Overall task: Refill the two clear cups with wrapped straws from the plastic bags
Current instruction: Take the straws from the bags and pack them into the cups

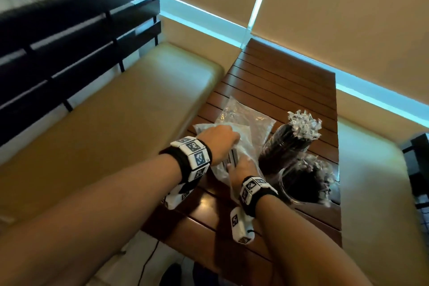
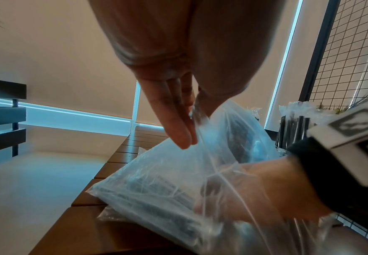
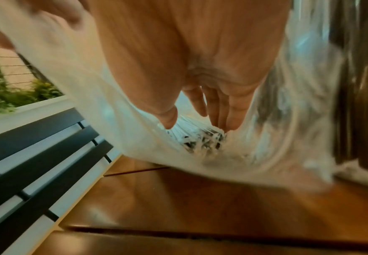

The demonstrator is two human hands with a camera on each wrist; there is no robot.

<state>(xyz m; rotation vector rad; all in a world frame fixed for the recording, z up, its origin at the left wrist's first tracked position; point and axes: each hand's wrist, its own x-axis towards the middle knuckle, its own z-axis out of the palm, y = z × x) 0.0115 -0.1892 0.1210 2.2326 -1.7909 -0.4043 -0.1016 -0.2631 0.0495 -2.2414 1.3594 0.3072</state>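
L hand (image 2: 178, 120) pinches the crinkly clear plastic bag (image 1: 246, 123) mouth up so R hand (image 3: 200, 103), fingers straight & apart, can reach the wrapped straws (image 3: 200, 138) inside. Bag lies on slatted brown wood tabletop (image 1: 290, 72); two clear cups (image 1: 285, 146), already straw-filled, at its 3 o'clock.

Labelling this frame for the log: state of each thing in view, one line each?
plastic bag: on the table, mouth held open, wrapped straws inside.
left hand: pinches the bag's upper film, lifting it.
right hand: reaches inside the bag, fingers straight at the straw ends, not closed on any.
far cup: upright, packed with straws.
near cup: upright, straws inside, fill level unclear.
table: bears bag and cups.
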